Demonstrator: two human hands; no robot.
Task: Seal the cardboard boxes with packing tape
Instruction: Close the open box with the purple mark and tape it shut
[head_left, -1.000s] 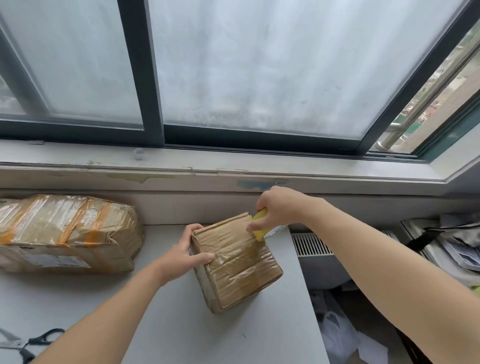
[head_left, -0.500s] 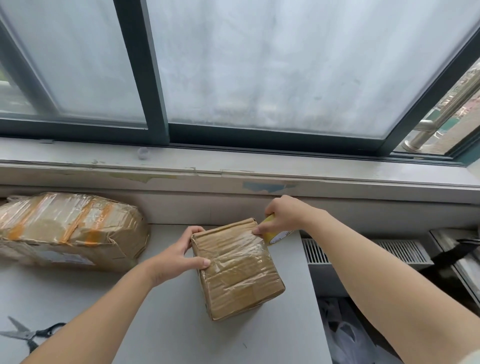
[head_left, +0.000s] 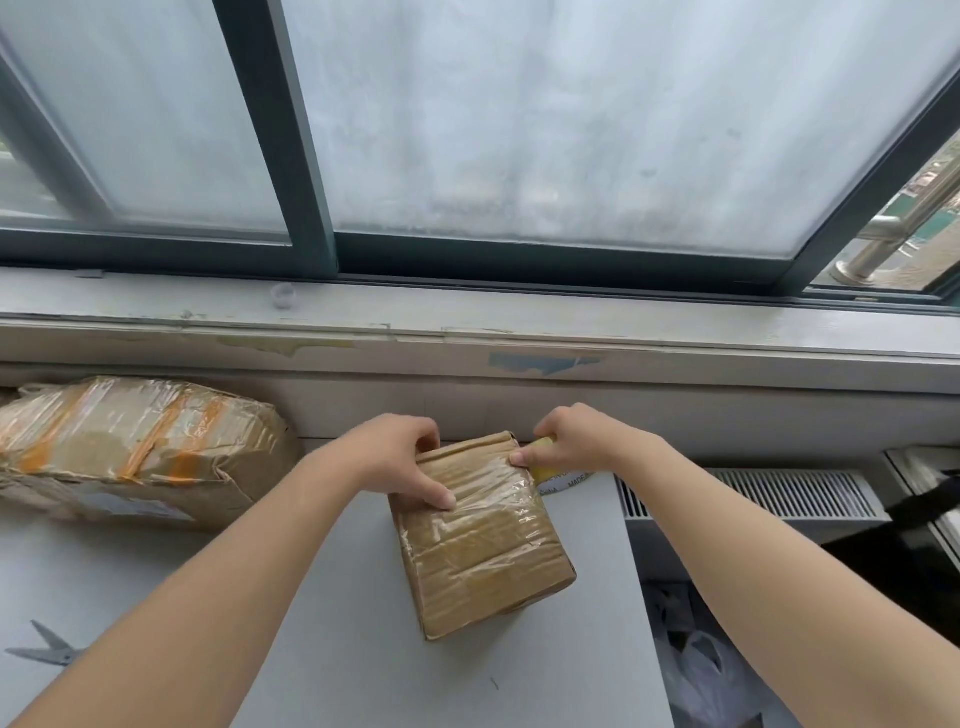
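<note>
A small cardboard box (head_left: 483, 551) wrapped in clear tape stands on the grey table (head_left: 322, 654). My left hand (head_left: 400, 462) grips its far left top edge, thumb pressed on the taped top. My right hand (head_left: 571, 441) holds a tape roll (head_left: 553, 470) with a yellow core at the box's far right corner; the roll is mostly hidden behind the hand and box. A clear strip runs from the roll over the box top.
A larger taped cardboard box (head_left: 135, 452) with orange stripes lies at the left against the wall. Scissors (head_left: 49, 649) lie at the table's left edge. The window sill (head_left: 467, 332) runs behind; a radiator grille (head_left: 753, 493) and plastic bags (head_left: 701, 670) are off the table's right edge.
My left hand has shifted from the box's left side up to its far top edge. My right hand with the tape roll has moved slightly down behind the far right corner.
</note>
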